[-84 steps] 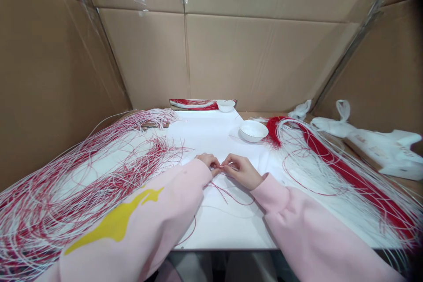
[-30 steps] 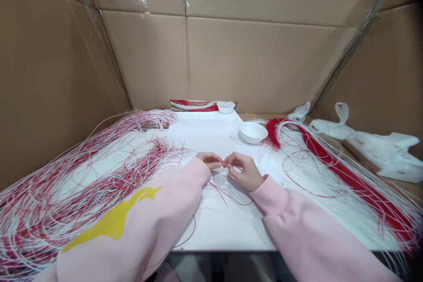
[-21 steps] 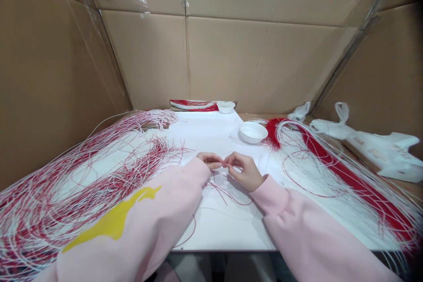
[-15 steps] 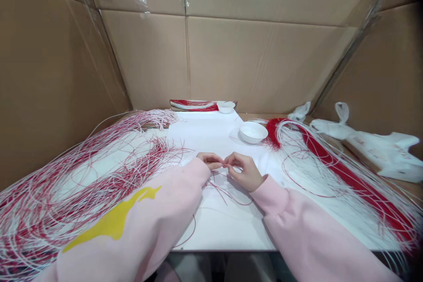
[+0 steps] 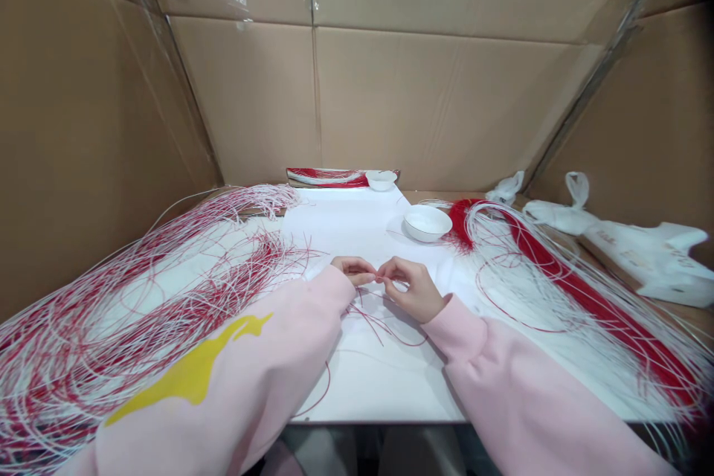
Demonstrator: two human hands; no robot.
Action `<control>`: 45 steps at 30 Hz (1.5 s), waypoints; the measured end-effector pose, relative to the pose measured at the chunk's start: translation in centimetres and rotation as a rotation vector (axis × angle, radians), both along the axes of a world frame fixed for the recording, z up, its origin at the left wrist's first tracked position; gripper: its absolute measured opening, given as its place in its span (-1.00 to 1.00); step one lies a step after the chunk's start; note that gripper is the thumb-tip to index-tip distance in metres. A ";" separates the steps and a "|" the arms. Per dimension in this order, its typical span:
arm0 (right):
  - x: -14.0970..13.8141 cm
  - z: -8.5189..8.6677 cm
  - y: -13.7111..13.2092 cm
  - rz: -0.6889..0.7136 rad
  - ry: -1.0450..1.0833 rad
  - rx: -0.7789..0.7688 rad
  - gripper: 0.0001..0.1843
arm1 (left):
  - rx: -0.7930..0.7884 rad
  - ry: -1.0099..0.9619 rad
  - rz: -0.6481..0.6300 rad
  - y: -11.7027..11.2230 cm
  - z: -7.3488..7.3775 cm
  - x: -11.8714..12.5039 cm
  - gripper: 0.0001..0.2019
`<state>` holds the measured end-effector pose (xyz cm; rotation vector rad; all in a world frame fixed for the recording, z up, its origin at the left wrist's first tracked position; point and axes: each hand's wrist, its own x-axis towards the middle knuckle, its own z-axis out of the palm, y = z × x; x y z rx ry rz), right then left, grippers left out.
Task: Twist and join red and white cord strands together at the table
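pinching thin red cord (image 5: 372, 325), the left hand (image 5: 355, 270) and right hand (image 5: 410, 286) meet, fingertips almost touching, over the white table (image 5: 390, 387). the left hand is curled, its thumb and fingers closed on a short stretch of the cord; the right hand has thumb and forefinger pressed together on it too, leaving a small ring-shaped gap behind. loose ends of the cord trail below the hands onto the table. a white bowl (image 5: 428, 224) stands beyond the right hand, close to a big red-and-white bundle (image 5: 580, 282) on that side. more red and white strings (image 5: 212, 305) spread along the left, beside the pink sleeve (image 5: 295, 342). a second bowl (image 5: 381, 180) sits near the far end, by the cardboard wall (image 5: 390, 104).
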<state>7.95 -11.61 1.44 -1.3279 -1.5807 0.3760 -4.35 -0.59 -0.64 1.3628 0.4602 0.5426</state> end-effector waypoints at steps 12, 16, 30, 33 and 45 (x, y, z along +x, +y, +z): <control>0.1 -0.3 0.0 0.008 0.011 0.009 -0.91 | 0.030 -0.003 -0.006 0.3 -0.5 0.1 -0.58; 0.1 -0.4 0.1 0.014 0.015 0.013 -0.90 | -0.006 0.011 0.007 0.1 0.0 0.1 -0.58; 0.0 -0.2 0.1 0.005 0.034 0.012 -0.93 | -0.024 0.003 0.013 0.0 0.0 0.1 -0.57; 0.1 -0.2 0.2 -0.006 0.033 0.010 -0.94 | -0.032 0.009 0.011 0.0 0.0 0.1 -0.57; 0.1 -0.2 0.2 0.006 0.021 0.020 -0.90 | -0.007 -0.012 0.014 -0.1 0.1 0.0 -0.61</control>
